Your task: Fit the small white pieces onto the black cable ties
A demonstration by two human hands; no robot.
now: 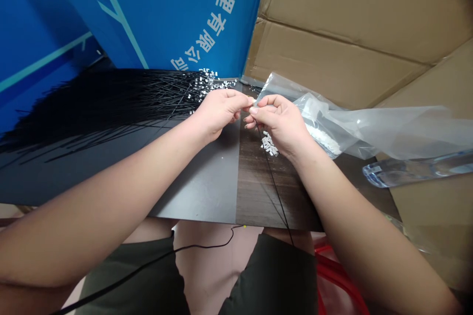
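My left hand (pixel 224 110) pinches its thumb and fingers together; a tiny white piece seems to be at the tips, mostly hidden. Right beside it, fingertips almost touching, my right hand (pixel 283 123) is closed on a thin black cord (pixel 274 179). The cord hangs from those fingers over the table's front edge. Under the right hand lies a small pile of loose white pieces (pixel 269 144). To the left, a big bundle of black cords (pixel 121 96) carries small white pieces (pixel 209 78) on its near-hand ends.
A clear plastic bag (pixel 332 130) with white pieces inside lies right of the hands, a clear bluish plastic item (pixel 414 170) near it. Behind stand a blue printed panel (pixel 166 15) and cardboard (pixel 343 54). A dark mat (pixel 207 177) covers the table's left part.
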